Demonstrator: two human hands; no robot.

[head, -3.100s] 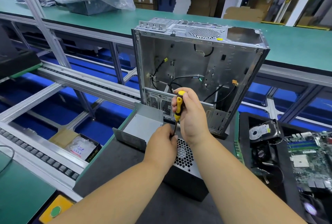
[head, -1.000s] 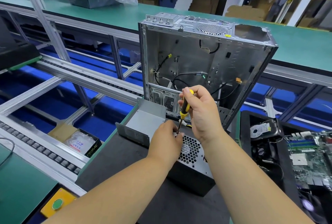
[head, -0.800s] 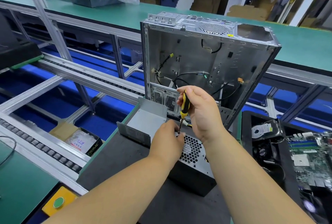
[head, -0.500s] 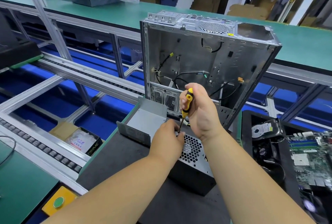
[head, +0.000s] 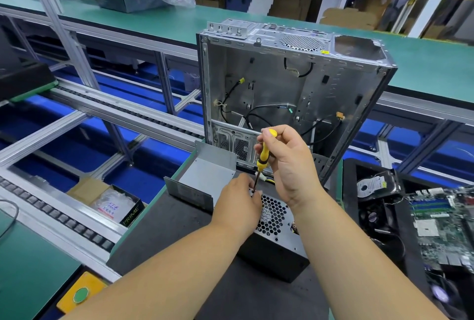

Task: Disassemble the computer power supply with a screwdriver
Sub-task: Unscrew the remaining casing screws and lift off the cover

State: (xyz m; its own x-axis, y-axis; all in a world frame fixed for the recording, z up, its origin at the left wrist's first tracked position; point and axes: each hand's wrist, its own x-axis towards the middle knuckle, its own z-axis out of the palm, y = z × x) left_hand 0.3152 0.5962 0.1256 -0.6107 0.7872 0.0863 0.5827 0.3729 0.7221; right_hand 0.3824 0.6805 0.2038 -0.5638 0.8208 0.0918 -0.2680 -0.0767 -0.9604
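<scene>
- The right hand (head: 287,163) is raised, fingers curled round the yellow handle of the screwdriver (head: 263,156), thumb tip near its top end.
- The right wrist bends so that the back of the hand faces the camera; the bare forearm runs down to the near right corner.
- The left hand (head: 237,206) sits lower and nearer, knuckles up, fingertips gathered at the tool's tip.
- The bare left forearm runs to the near left edge.
- The two hands are just beside each other.

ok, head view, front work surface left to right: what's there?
Yellow pad with green button → boxed packets → grey metal cover → power supply → hard drive → motherboard.
</scene>
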